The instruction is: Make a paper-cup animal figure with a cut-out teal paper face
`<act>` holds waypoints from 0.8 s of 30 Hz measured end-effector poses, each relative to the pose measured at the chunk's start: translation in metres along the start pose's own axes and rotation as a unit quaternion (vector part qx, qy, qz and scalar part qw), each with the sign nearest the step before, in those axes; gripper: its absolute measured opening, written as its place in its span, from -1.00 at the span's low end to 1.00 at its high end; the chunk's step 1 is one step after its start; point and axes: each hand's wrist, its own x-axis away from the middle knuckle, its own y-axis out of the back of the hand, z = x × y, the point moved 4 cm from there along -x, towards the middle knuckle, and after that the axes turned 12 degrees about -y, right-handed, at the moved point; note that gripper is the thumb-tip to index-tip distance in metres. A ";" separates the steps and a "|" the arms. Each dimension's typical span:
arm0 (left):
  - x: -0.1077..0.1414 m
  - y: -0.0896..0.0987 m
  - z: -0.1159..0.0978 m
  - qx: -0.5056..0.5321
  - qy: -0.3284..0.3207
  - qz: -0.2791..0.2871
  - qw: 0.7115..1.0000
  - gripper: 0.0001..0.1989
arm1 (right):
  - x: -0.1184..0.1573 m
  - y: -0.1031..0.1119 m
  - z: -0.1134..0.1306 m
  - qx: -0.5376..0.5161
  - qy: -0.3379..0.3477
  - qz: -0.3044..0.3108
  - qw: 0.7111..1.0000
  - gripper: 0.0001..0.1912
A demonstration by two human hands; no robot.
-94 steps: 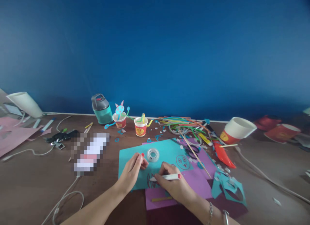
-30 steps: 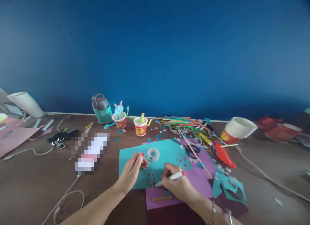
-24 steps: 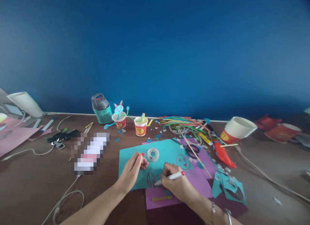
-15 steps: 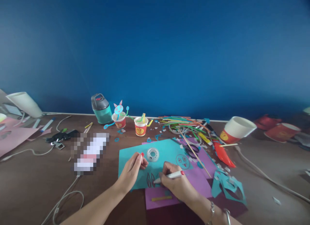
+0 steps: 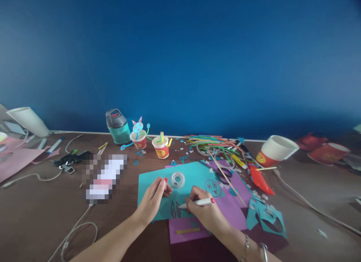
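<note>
My right hand [image 5: 204, 208] is closed around a white marker [image 5: 200, 202], its tip at two pointed ear shapes [image 5: 176, 209] drawn on the turquoise paper [image 5: 155, 181]. My left hand [image 5: 155, 196] rests on the same sheet, its fingers pinched on a small red marker cap [image 5: 166, 180]. Just beyond the hands lies a clear roll of tape [image 5: 178, 179]. A round face [image 5: 213, 188] is drawn on the turquoise paper to the right. Purple paper [image 5: 231, 213] shows underneath, with a yellow strip [image 5: 188, 230] on its near part.
Two small paper cups, one with a cat figure [image 5: 138, 127] and one with yellow straws [image 5: 161, 147], stand near the wall beside a turquoise flask [image 5: 118, 126]. Straws [image 5: 210, 141], scissors [image 5: 223, 175], paper scraps [image 5: 266, 217] and a large cup [image 5: 278, 151] lie right. A pixelated phone [image 5: 106, 177] lies left.
The marker tip has moved slightly up along the right ear shape. The cup with yellow straws has shifted a little left and turned. My left hand has stayed in place.
</note>
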 end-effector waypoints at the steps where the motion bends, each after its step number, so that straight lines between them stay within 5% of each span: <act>1: 0.000 0.000 0.000 0.000 0.001 -0.001 1.000 -0.61 | 0.000 0.000 0.000 0.003 0.000 -0.001 1.000 -0.78; 24: -0.001 0.000 0.003 0.013 -0.004 -0.003 1.000 -0.62 | 0.000 -0.003 -0.003 -0.025 -0.015 0.008 1.000 -0.82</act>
